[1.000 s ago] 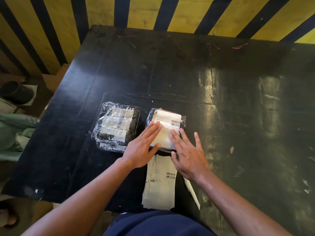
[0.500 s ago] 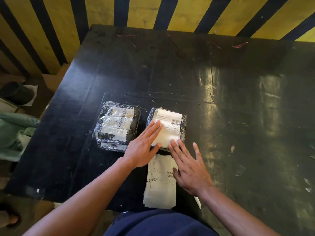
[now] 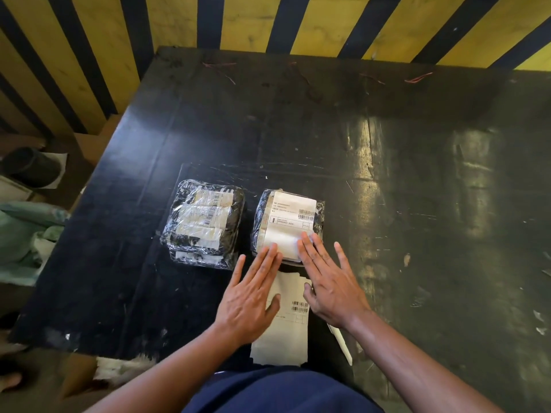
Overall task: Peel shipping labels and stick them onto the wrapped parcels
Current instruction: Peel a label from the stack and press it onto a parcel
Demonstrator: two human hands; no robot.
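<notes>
From my remote seat I saw both hands flat, fingers straight, grasping nothing. The left hand (image 3: 249, 302) and right hand (image 3: 329, 286) pressed their fingertips on the near edge of the white shipping label (image 3: 290, 223) stuck atop the right wrapped parcel (image 3: 261, 216). A second wrapped parcel (image 3: 202, 223) lay just beside it at nine o'clock. A strip of labels (image 3: 287, 332) lay at six o'clock, partly under both palms, on the dark counter (image 3: 387, 174).
</notes>
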